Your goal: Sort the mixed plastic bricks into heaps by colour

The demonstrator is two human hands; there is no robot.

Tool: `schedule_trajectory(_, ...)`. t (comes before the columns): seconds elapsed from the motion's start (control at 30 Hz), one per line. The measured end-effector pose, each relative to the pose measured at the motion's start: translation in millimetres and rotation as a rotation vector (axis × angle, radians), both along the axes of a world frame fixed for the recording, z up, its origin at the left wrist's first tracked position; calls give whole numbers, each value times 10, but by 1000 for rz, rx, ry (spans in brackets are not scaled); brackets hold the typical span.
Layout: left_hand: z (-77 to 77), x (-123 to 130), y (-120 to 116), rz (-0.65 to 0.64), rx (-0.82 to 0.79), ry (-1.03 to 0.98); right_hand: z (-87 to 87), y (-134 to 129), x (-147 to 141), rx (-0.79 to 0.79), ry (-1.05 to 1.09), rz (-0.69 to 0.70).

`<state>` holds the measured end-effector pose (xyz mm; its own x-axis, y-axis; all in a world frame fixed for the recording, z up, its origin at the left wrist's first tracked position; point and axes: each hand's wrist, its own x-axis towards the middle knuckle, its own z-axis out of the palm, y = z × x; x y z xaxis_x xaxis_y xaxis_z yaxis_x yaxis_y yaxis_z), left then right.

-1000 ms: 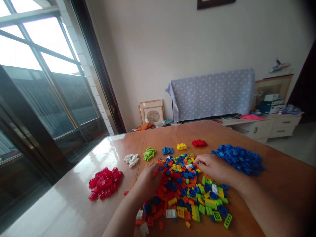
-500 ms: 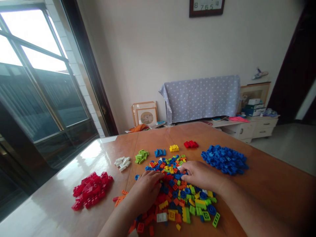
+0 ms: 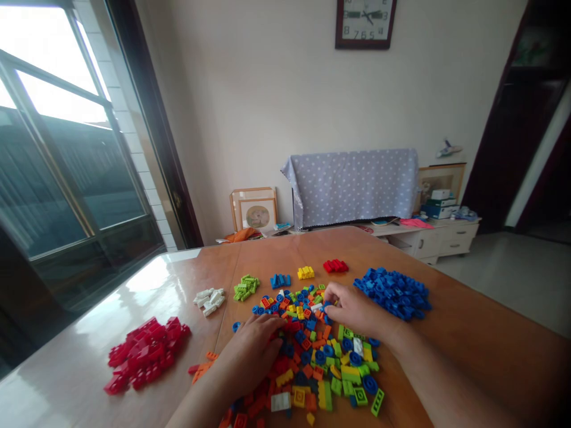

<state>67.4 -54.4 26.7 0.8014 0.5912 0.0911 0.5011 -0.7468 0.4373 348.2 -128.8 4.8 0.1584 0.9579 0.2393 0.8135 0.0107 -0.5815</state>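
A mixed heap of small bricks (image 3: 307, 343) in blue, green, orange, yellow, red and white covers the near middle of the wooden table (image 3: 401, 362). My left hand (image 3: 256, 351) rests over the heap's left side, fingers bent downward near red bricks; what is under its fingertips is hidden. At the heap's upper right edge, my right hand (image 3: 352, 306) has its thumb and fingers curled by a blue piece, and whether it grips that piece is unclear. A large blue pile (image 3: 392, 291) lies right of this hand. The big red pile (image 3: 149, 353) sits at the left.
Smaller groups line the far side: white bricks (image 3: 209, 301), green bricks (image 3: 246, 287), blue bricks (image 3: 280, 280), yellow bricks (image 3: 306, 273) and red bricks (image 3: 335, 266). Some orange bricks (image 3: 205, 367) lie beside my left forearm. Beyond the table stands a low white cabinet (image 3: 452, 242).
The view has tilted up and shifted slightly right. My right hand has moved a little toward the far side of the heap, while my left hand stays over the same area.
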Motion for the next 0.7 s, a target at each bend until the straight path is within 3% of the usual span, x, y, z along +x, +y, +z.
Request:
schedule_trajectory(0.2,48,-12,-19,5,4,11,34,48,257,133,225,-73)
schedule_trajectory(0.4,43,-16,10,-2,5,-9,196,-144,818,298,318,-425)
schedule_trajectory(0.57,29,-28,41,27,31,-20,73,-241,1302,399,238,-766)
schedule_trajectory(0.7,-22,-50,82,38,66,-16,-13,-271,1463,304,102,-841)
